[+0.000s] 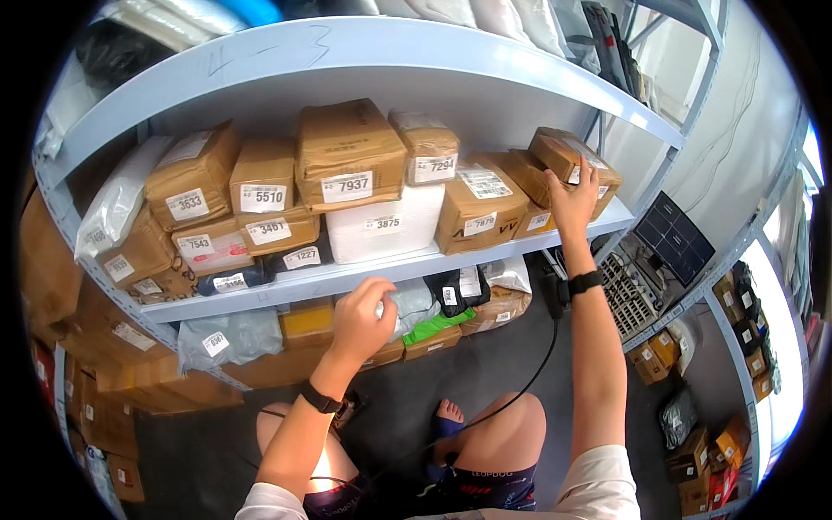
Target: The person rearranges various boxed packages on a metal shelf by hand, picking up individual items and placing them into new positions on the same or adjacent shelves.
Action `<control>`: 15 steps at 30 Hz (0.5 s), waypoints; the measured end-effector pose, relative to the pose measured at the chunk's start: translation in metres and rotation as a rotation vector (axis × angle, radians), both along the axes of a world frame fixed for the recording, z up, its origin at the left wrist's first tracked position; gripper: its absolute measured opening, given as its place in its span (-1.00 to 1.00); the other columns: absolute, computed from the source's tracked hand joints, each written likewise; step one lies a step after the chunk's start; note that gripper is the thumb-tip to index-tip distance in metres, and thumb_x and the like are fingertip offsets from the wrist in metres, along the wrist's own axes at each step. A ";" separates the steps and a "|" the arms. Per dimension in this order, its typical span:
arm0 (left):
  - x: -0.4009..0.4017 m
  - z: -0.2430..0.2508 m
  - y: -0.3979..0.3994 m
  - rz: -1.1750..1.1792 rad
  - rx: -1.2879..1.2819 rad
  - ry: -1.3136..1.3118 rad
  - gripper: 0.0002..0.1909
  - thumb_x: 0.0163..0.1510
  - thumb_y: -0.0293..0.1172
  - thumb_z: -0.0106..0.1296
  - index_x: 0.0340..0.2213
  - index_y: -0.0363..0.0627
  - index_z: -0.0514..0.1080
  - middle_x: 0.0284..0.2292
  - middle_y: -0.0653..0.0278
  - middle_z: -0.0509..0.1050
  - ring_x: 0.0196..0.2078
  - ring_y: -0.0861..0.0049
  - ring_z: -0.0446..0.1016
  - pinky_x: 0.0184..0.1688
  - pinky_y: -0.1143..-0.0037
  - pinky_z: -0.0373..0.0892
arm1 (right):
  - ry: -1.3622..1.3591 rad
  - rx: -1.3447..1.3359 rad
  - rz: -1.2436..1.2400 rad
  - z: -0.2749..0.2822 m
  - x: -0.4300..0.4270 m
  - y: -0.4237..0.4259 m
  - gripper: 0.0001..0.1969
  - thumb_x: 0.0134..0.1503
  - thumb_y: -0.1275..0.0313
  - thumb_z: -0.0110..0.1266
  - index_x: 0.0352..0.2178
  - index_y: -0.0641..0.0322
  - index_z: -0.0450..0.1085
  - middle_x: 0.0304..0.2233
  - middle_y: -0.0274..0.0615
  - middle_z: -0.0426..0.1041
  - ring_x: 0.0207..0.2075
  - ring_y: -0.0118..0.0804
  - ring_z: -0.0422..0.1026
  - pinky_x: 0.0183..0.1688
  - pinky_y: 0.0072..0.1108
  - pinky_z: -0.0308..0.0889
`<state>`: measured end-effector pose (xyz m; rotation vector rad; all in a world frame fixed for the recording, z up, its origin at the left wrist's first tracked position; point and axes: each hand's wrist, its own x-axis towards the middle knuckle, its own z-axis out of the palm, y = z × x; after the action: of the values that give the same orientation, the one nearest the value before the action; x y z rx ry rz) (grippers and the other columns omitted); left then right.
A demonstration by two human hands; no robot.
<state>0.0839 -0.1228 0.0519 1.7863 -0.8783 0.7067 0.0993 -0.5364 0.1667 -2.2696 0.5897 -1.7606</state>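
Observation:
My right hand [575,201] is raised to the right end of the middle shelf. Its spread fingers lie against a small cardboard box [552,146] on top of the stack; whether they grip it is unclear. Just left of the thumb another brown carton [530,175] leans at an angle. Before the shelf's front edge hovers my left hand [365,318], fingers loosely curled, thumb apart, with nothing visible in it. Behind that hand, on the level below, lies a grey plastic parcel [416,302]. A white foam box [390,227] sits on the middle shelf above.
Several labelled cartons, among them a large cardboard box [351,156], line the middle shelf [364,276]. The upper shelf beam [364,42] curves overhead. A black cable [546,361] hangs by my right arm. At right stand a monitor [675,237] and another parcel rack [728,318].

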 end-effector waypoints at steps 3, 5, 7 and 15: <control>0.000 0.001 0.010 0.020 -0.008 0.003 -0.86 0.00 -0.65 0.08 -0.34 -0.22 0.51 -0.33 0.08 0.59 -0.35 0.04 0.60 -0.34 0.29 0.50 | 0.008 -0.094 0.142 0.019 -0.004 0.074 -0.34 0.06 0.19 0.39 0.16 0.23 0.41 0.27 0.32 0.21 0.27 0.33 0.24 0.28 -0.12 0.21; 0.000 0.000 0.026 0.046 -0.008 0.012 -0.85 0.01 -0.65 0.08 -0.33 -0.23 0.51 -0.33 0.07 0.59 -0.35 0.04 0.60 -0.34 0.29 0.50 | -0.069 -0.115 0.454 0.019 0.005 0.130 -0.36 0.06 0.29 0.38 0.18 0.16 0.40 0.27 0.27 0.21 0.25 0.30 0.26 0.29 -0.12 0.20; -0.001 0.003 0.045 0.108 0.017 0.018 -0.84 0.05 -0.69 0.05 -0.31 -0.27 0.52 -0.32 0.07 0.60 -0.36 0.12 0.62 -0.32 0.38 0.51 | -0.040 -0.194 0.650 0.037 -0.004 0.201 -0.31 0.00 0.36 0.41 0.20 0.10 0.39 0.27 0.21 0.20 0.26 0.28 0.25 0.30 -0.13 0.19; 0.001 -0.007 0.096 0.195 0.007 0.007 -0.87 0.06 -0.68 0.05 -0.32 -0.27 0.51 -0.32 0.06 0.60 -0.35 0.09 0.61 -0.31 0.35 0.51 | 0.265 -0.671 0.612 0.051 0.008 0.298 -0.13 -0.23 0.40 0.44 0.21 -0.05 0.33 0.20 -0.09 0.34 0.26 -0.06 0.29 0.41 0.10 -0.07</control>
<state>0.0849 -0.0272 0.0452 1.8969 -0.7082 0.8216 0.1077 -0.2379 0.2172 -2.6926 -0.7207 -1.4725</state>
